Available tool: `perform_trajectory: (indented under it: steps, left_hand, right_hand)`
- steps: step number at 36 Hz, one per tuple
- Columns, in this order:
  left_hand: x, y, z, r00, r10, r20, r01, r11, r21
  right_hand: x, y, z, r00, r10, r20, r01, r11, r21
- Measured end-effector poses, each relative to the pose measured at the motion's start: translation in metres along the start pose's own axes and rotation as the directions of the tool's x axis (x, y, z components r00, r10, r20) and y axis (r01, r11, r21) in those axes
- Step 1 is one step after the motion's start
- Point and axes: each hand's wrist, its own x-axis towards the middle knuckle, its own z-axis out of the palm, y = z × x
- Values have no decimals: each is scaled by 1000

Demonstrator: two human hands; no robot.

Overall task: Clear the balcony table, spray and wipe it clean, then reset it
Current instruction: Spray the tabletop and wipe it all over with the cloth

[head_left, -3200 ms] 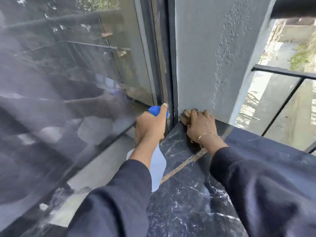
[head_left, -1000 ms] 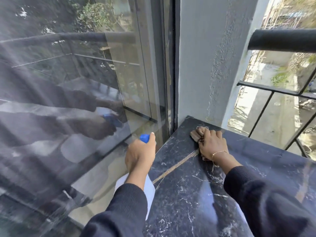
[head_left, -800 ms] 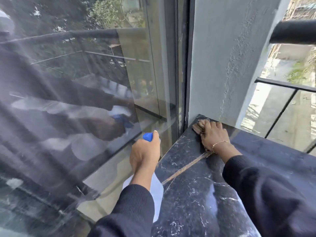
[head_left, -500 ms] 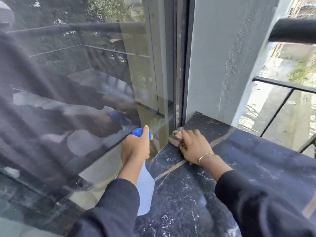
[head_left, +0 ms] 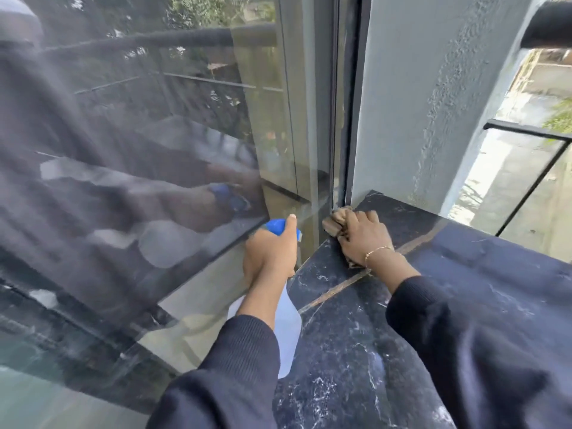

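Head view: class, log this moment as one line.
stage: wiping | left hand: holds spray bottle | right hand: presses cloth on table corner | table: otherwise bare

sleeves [head_left: 464, 351]: dark navy, ribbed cuffs | right wrist: thin, probably gold bracelet [head_left: 378, 251]

One view only: head cam, wide-angle, worn on the person, looking fwd and steeply down. It faces the far corner of the dark marble surface [head_left: 356, 351], where it meets the glass door [head_left: 139, 150] at left and the grey wall [head_left: 418, 103] ahead. Very close range: both sleeves fill the bottom edge, left hand [head_left: 269, 255] and right hand [head_left: 362, 236] sit mid-frame. Railing [head_left: 532, 187] and ground outside show at right edge. Straight lines bend near the borders. No 2nd view to overlap.
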Motion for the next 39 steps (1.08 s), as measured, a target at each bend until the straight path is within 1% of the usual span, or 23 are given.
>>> perform_trajectory:
  steps: [4,6,7,8,10,13,16,19,21,24,26,28,29,31,34,37,39]
  left_hand:
    - [0,1,-1,1000,-1,-15,1,1000,25]
    - [0,2,-1,1000,6,-11,-6,999,31]
    - [-1,2,-1,1000,7,-7,-7,1000,31]
    - [-2,3,-2,1000,7,-6,-7,1000,28]
    - [-2,3,-4,1000,6,1,-6,1000,14]
    - [-4,4,-9,1000,7,18,-7,1000,-17]
    - [-6,4,-12,1000,18,24,-18,999,-34]
    - [-7,3,-14,1000,20,22,-19,999,-44]
    - [-6,3,-15,1000,18,18,-17,998,-64]
    - [-8,3,-16,1000,12,18,-9,992,-125]
    - [-11,3,-17,1000,10,24,-6,988,-155]
    - [-14,4,-17,999,20,38,-13,984,-178]
    - [-15,4,-18,998,34,46,-24,980,-196]
    - [-16,7,-20,996,55,76,-37,975,-219]
    - [-17,8,-31,991,59,122,-26,966,-258]
    - [-24,0,-44,986,53,160,-12,970,-245]
    - [-31,-9,-54,981,76,180,-38,978,-207]
  right_hand:
    - [-33,-26,12,975,-221,25,222,975,-17]
    - [-54,-15,13,951,-308,33,309,951,-5]
    - [-61,-5,12,946,-323,33,323,946,7]
    - [-66,6,11,948,-319,23,318,948,14]
    - [-65,26,5,966,-259,4,259,966,-2]
    - [-41,38,-2,995,-97,19,98,995,-22]
    - [-15,20,-4,1000,-9,24,9,1000,-2]
    - [-6,-9,2,999,-20,25,19,1000,9]
    - [-13,-29,7,996,-86,17,86,996,2]
    - [-42,-43,14,965,-260,43,260,965,-3]
    - [-65,-33,15,935,-350,66,350,937,1]
    - [-79,-12,12,923,-382,52,381,924,21]
    - [-80,1,11,935,-355,30,354,935,26]
    - [-73,22,5,974,-228,13,227,974,9]
    - [-55,27,1,998,-70,-8,70,998,1]
    - [-52,16,2,1000,22,-17,-21,999,42]
    - [-55,13,2,998,51,-20,-50,998,40]
